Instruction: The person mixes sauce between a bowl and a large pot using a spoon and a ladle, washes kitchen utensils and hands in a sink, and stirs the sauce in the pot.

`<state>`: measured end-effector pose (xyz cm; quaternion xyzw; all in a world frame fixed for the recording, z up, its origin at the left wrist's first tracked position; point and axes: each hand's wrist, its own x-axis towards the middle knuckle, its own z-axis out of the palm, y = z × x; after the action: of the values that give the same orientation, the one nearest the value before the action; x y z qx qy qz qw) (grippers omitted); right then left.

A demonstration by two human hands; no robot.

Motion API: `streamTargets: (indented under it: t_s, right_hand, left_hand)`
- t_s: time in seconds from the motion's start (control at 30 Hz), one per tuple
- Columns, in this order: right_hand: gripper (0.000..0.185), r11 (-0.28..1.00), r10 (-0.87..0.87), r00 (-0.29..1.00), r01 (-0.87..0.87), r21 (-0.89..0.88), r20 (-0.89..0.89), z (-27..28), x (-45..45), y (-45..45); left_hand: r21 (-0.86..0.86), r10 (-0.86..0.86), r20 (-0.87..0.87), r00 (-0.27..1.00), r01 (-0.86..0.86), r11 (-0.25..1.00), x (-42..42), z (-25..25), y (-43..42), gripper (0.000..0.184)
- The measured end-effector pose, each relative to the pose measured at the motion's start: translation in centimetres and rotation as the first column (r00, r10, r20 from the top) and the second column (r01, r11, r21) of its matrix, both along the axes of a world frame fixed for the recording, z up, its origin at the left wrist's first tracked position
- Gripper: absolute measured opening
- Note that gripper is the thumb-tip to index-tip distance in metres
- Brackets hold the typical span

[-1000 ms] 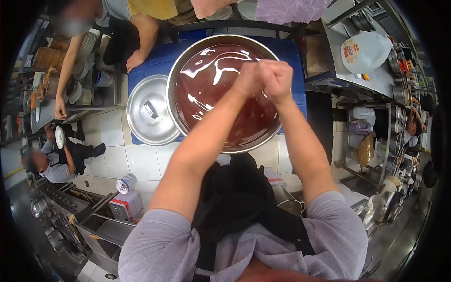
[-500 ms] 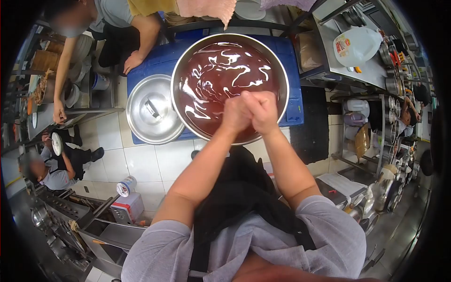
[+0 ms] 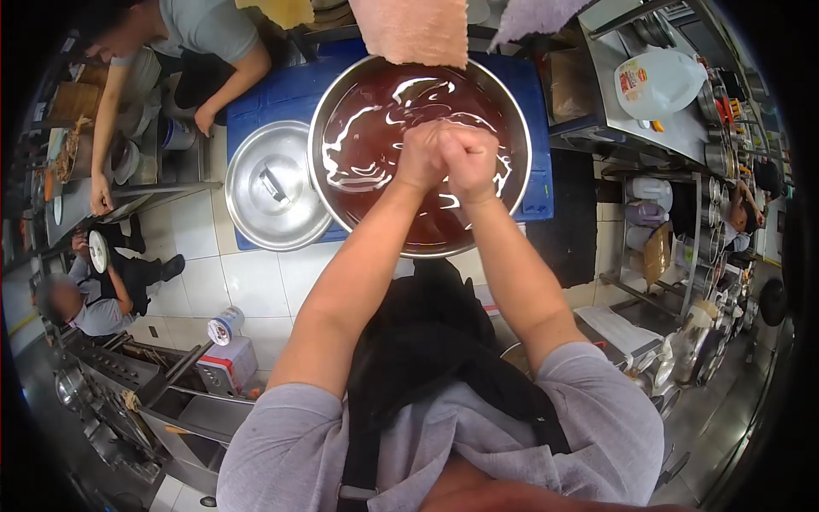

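Observation:
A large round metal pot (image 3: 316,162) holds dark red-brown liquid (image 3: 384,111) with bright ripples on its surface. Over the middle of the pot, my left hand (image 3: 421,155) and my right hand (image 3: 472,162) are closed and pressed together, side by side. Whatever they grip, if anything, is hidden beneath the fists. A silver lid (image 3: 277,183) with a bar handle lies just left of the pot.
The pot and lid rest on a blue surface (image 3: 537,94). Cloths (image 3: 409,30) hang at the far edge, overlapping the pot's rim in view. A clear jug (image 3: 661,85) stands on the right counter. Two people (image 3: 209,38) are on the left.
Both closed hands have moved farther across the pot, away from my body, staying together. The ripples have shifted. The cloths appear lower in view, now overlapping the pot's far rim.

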<state>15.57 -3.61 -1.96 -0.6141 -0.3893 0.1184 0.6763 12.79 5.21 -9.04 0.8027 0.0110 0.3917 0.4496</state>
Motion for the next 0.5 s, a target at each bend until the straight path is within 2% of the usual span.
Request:
streamTargets:
  t_s: [0.03, 0.07, 0.1, 0.13, 0.2, 0.23, 0.27, 0.33, 0.37, 0.4, 0.43, 0.47, 0.5]
  right_hand:
    - [0.04, 0.994, 0.028, 0.992, -0.014, 0.113, -0.12, -0.5, -0.2, 0.4]
    - [0.042, 0.993, 0.057, 0.991, -0.044, 0.112, -0.119, -0.7, -0.9, 0.0]
    - [0.043, 0.993, 0.053, 0.994, -0.042, 0.107, -0.099, 0.1, -1.8, -0.4]
    - [0.044, 0.994, 0.047, 0.996, -0.039, 0.099, -0.08, 1.0, -2.8, -0.9]
    - [0.036, 1.0, 0.021, 0.989, -0.023, -0.012, -0.147, 1.9, -4.0, -2.7]
    - [0.034, 0.993, -0.025, 0.986, 0.006, -0.115, -0.166, 3.1, -4.5, -3.3]
    - [0.034, 0.993, -0.023, 0.986, 0.003, -0.12, -0.165, 3.5, -4.2, -3.5]
    - [0.039, 0.974, -0.086, 0.996, 0.091, -0.21, 0.031, 3.9, -3.4, -4.2]
    - [0.031, 0.957, -0.129, 0.992, 0.125, -0.261, 0.001, 3.2, -2.4, -4.5]
    - [0.032, 0.967, -0.167, 0.985, 0.17, -0.191, 0.029, 3.6, -1.6, -3.8]
    - [0.032, 0.969, -0.146, 0.987, 0.156, -0.192, 0.066, 3.7, -0.6, -3.5]
    - [0.031, 0.971, -0.125, 0.987, 0.142, -0.191, 0.1, 3.6, 0.2, -3.3]
    - [0.031, 0.971, -0.122, 0.987, 0.14, -0.194, 0.1, 3.2, 0.9, -2.7]
  left_hand:
    - [0.056, 0.023, -0.074, 0.997, -0.019, 0.998, -1.0, 0.0, 0.2, 0.01]
    - [0.112, 0.052, -0.147, 0.988, -0.036, 0.993, -2.3, -0.1, -0.1, 0.009]
    - [0.092, 0.067, -0.098, 0.993, -0.058, 0.994, -3.4, 0.4, -0.7, 0.009]
    - [0.021, 0.062, -0.071, 0.996, -0.06, 0.998, -4.1, 0.6, -1.7, 0.01]
    - [-0.216, 0.064, -0.122, 0.99, -0.09, 0.972, -5.4, 0.9, -4.5, 0.01]
    - [-0.222, 0.066, -0.123, 0.99, -0.092, 0.971, -5.3, 1.1, -5.7, 0.01]
    - [-0.365, 0.023, -0.11, 0.994, -0.062, 0.929, -5.1, 1.2, -6.9, 0.011]
    - [-0.504, -0.014, -0.088, 0.996, -0.033, 0.863, -4.0, 1.2, -8.0, 0.011]
    - [-0.514, -0.032, -0.106, 0.994, -0.027, 0.857, -3.1, 1.0, -8.1, 0.011]
    - [-0.456, -0.025, -0.102, 0.994, -0.025, 0.89, -1.9, 0.5, -7.9, 0.011]
    - [-0.397, -0.016, -0.096, 0.995, -0.023, 0.918, -0.7, -0.1, -7.7, 0.011]
    - [-0.26, 0.014, -0.067, 0.998, -0.031, 0.965, 0.6, -0.7, -7.1, 0.01]
    - [-0.229, 0.036, -0.04, 0.999, -0.044, 0.972, 1.7, -1.0, -6.3, 0.01]
